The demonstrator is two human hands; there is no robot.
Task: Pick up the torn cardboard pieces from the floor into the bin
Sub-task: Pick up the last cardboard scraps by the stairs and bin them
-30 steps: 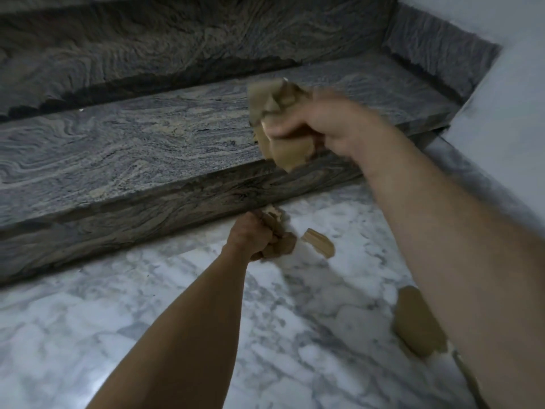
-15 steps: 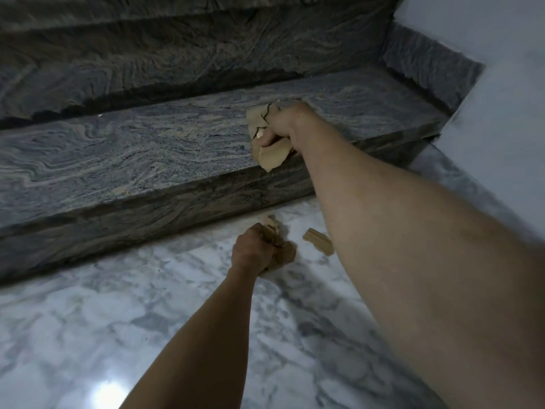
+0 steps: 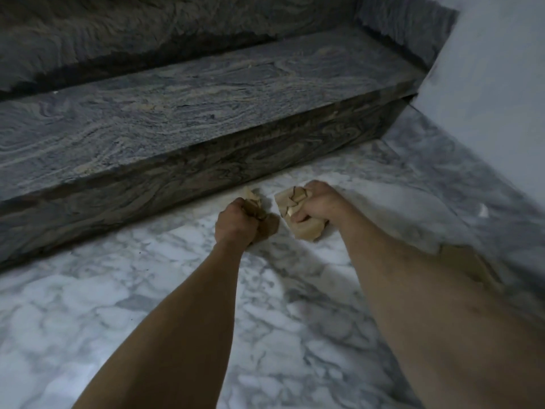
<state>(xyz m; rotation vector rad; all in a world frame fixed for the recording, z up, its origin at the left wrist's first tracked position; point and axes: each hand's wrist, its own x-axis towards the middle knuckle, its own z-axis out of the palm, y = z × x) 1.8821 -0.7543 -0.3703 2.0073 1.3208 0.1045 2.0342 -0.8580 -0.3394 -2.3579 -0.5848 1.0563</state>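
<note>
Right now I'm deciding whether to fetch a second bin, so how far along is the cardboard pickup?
Midway, I'd judge. Nothing shows as binned: no bin is in view. In hand: the left hand grips a wad of torn pieces, and the right hand grips a bigger bundle low over the marble floor. Left: a large brown piece beside the right forearm, then carrying everything to the bin.

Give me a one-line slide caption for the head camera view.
Both hands, left hand and right hand, grip torn cardboard pieces low over the marble floor beside a stone step.
</note>
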